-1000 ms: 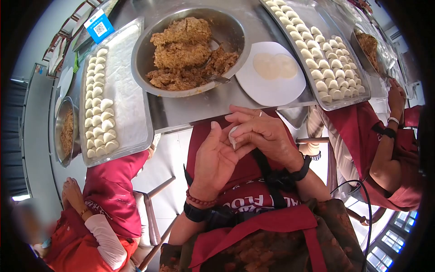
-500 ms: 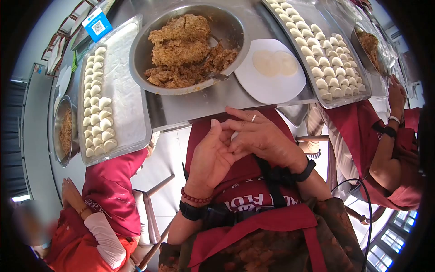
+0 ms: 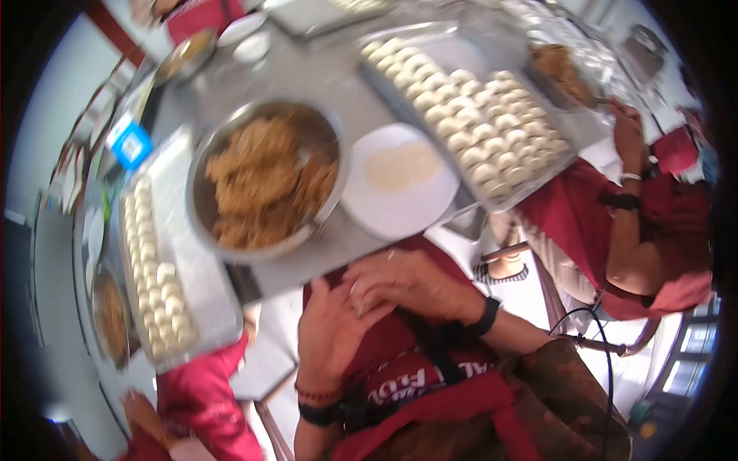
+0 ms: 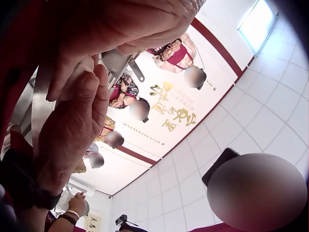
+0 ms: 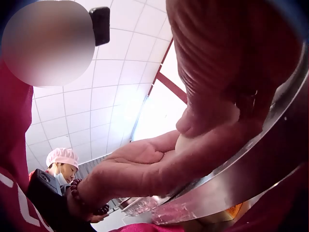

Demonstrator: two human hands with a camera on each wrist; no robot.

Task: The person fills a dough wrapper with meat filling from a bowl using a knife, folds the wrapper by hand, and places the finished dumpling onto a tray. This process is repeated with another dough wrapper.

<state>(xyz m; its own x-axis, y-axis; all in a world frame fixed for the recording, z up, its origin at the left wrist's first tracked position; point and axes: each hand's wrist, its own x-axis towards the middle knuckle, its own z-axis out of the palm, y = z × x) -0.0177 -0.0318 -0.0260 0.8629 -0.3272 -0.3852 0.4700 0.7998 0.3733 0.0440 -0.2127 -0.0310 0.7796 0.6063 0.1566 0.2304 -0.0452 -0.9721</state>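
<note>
A small pale dumpling (image 4: 79, 77) sits between the two hands, largely covered by fingers; the right wrist view catches only a sliver of the dumpling (image 5: 182, 144). My left hand (image 3: 332, 332), palm up, cradles it with bent fingers. From the other side my right hand (image 3: 411, 283), a ring on one finger, pinches its edge. Both hands are in front of the table edge, over the apron. Beyond them stand a steel bowl (image 3: 344, 165) of brown filling (image 3: 254, 173) and a white plate (image 3: 384, 215) bearing flat round wrappers (image 3: 401, 167).
Rows of dumplings fill much of the right tray (image 3: 503, 201); the left tray (image 3: 207, 296) has dumplings along its left side. A blue code sign (image 3: 131, 146) stands behind it. People sit on both sides, and more bowls are at the table's far left and right.
The head view has turned and blurred, so table, bowl and trays appear shifted and tilted. My hands stay together around the dumpling.
</note>
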